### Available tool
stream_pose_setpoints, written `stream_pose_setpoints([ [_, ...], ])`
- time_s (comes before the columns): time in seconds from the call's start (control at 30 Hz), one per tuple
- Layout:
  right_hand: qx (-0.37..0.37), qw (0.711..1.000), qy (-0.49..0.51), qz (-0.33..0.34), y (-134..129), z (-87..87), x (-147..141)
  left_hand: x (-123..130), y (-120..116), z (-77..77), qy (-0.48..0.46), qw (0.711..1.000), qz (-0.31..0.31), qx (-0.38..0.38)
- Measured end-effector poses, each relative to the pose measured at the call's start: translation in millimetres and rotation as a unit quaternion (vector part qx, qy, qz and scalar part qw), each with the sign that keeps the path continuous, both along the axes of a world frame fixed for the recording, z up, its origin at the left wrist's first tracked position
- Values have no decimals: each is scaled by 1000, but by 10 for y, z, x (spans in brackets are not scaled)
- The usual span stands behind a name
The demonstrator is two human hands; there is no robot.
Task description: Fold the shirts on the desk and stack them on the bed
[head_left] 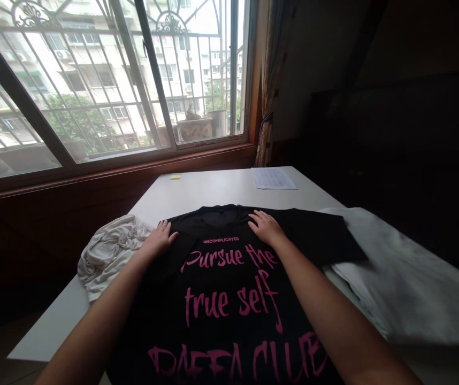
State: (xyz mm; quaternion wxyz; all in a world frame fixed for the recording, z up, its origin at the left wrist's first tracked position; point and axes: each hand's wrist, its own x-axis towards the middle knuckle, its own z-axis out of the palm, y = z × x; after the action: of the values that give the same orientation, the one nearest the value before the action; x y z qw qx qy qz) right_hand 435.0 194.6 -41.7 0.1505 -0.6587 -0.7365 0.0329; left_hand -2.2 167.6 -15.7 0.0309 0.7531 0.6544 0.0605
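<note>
A black T-shirt (229,278) with pink lettering lies front up, its collar away from me and its lower part running out of view. My left hand (160,238) rests on the shirt's left shoulder, fingers stretched out and thumb apart. The sleeve on that side appears turned inward, over the edge of the lettering. Right of the collar, my right hand (267,227) lies flat on the fabric with its fingers spread. Beyond it, the right sleeve (329,232) reaches out to the side, its end over a pale cloth.
The shirt lies on a white table (213,187). Crumpled white fabric (111,246) sits at the left edge, and a larger pale cloth (406,283) covers the right side. Printed paper (274,178) and a yellow note (176,176) lie at the far end, below a barred window (113,80).
</note>
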Motion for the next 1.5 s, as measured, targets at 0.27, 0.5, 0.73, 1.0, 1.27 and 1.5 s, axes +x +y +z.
stream_pose_setpoints([
  [0.27, -6, 1000, -4, 4, -15, 17, 3, -48, 161, -48, 35, 999, 20, -21],
  [0.5, -10, 1000, -1, 2, -31, 34, -13, 312, 163, 12, 63, 998, -11, 7],
  [0.73, -12, 1000, -5, 3, -53, 52, -7, 499, 251, -96, 34, 999, -34, -6],
  [1.0, -43, 999, -18, 4, -35, 106, 27, 437, 287, -73, 32, 999, -2, -30],
  [1.27, -111, 991, -55, -59, -170, 184, 686, 464, 274, -35, 27, 999, 4, -43],
  [1.5, -49, 991, -82, -92, -193, 413, 884, 458, 275, -37, 28, 999, 3, -41],
])
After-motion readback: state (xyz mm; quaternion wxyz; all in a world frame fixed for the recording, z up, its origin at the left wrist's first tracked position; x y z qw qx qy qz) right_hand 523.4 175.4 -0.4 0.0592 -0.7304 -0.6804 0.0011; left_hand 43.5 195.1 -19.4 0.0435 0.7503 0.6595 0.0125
